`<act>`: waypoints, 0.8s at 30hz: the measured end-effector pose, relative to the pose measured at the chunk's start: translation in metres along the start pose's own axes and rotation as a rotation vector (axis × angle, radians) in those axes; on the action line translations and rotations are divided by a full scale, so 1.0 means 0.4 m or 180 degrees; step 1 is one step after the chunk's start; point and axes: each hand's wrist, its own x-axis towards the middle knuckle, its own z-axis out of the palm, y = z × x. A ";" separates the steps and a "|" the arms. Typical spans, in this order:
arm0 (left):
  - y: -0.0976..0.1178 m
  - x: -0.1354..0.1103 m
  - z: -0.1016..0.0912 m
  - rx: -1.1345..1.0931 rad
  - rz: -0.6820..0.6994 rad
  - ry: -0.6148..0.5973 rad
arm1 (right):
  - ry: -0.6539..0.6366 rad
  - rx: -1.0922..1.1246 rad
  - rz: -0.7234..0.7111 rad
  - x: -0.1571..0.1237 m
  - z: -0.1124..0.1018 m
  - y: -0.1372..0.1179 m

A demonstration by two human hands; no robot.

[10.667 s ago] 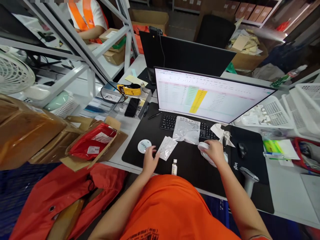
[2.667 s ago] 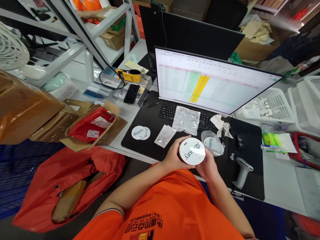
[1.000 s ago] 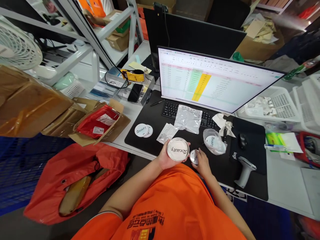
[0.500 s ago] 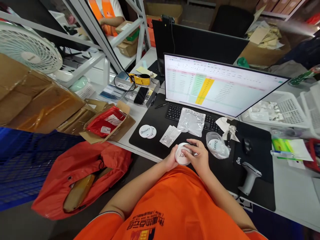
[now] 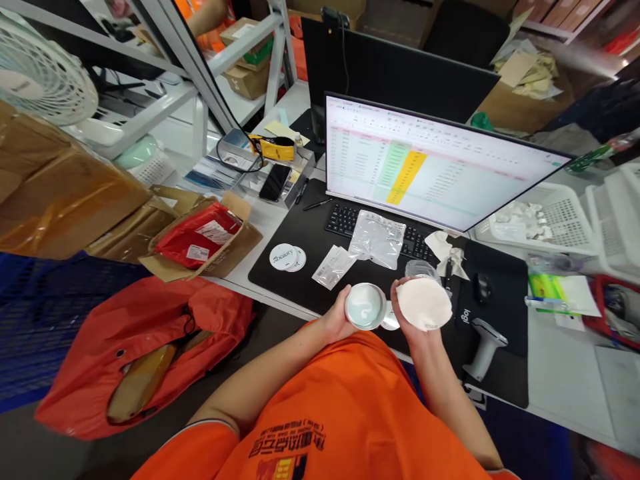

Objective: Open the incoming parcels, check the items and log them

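My left hand (image 5: 341, 319) is closed around a small round white tub (image 5: 366, 307), its open top showing a pale blue inside. Over my right hand (image 5: 419, 337) lies a round cream-coloured pad (image 5: 425, 305), which hides most of the fingers. Between the hands, a white round lid (image 5: 391, 317) shows on the black mat, partly covered. Two overlapping white discs (image 5: 285, 257), the front one lettered "beauty", rest farther left. A clear plastic wrapper (image 5: 423, 269) sits just behind the pad.
A clear plastic bag (image 5: 378, 239) lies across the keyboard (image 5: 341, 219). Beside it are printed packets (image 5: 333, 267). To the right are a mouse (image 5: 483, 287) and barcode scanner (image 5: 485, 350). A carton (image 5: 235, 250) holding a red package stands left; a monitor (image 5: 370, 153) stands behind.
The lettered round tub between my hands is now open. My right hand has moved right and turned, with the cream pad in it. The view has shifted slightly.
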 end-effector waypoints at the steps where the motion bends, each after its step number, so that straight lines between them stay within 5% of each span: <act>1: 0.000 0.000 0.000 -0.0005 0.0010 -0.0040 | 0.0043 0.0112 0.0136 0.004 -0.013 -0.002; 5: 0.001 -0.001 0.005 -0.0027 -0.0021 -0.0083 | -0.0048 0.0183 0.0349 0.002 -0.035 0.001; 9: -0.014 0.008 0.004 0.0027 -0.0006 0.0044 | 0.0013 -0.0268 -0.0127 -0.014 -0.003 0.012; 15: -0.056 0.032 -0.028 0.0190 0.0380 0.0280 | -0.0728 -0.2848 -0.1799 -0.057 0.069 0.037; 18: -0.057 0.032 -0.041 0.0206 0.0307 0.0160 | -0.0582 -0.3656 -0.2222 -0.077 0.085 0.049; 21: -0.049 0.026 -0.045 0.0202 0.0048 0.0177 | -0.0234 -0.3900 -0.2183 -0.080 0.095 0.061; 24: -0.037 0.023 -0.040 0.0101 -0.0110 0.0338 | -0.0593 -0.3892 -0.1587 -0.053 0.090 0.089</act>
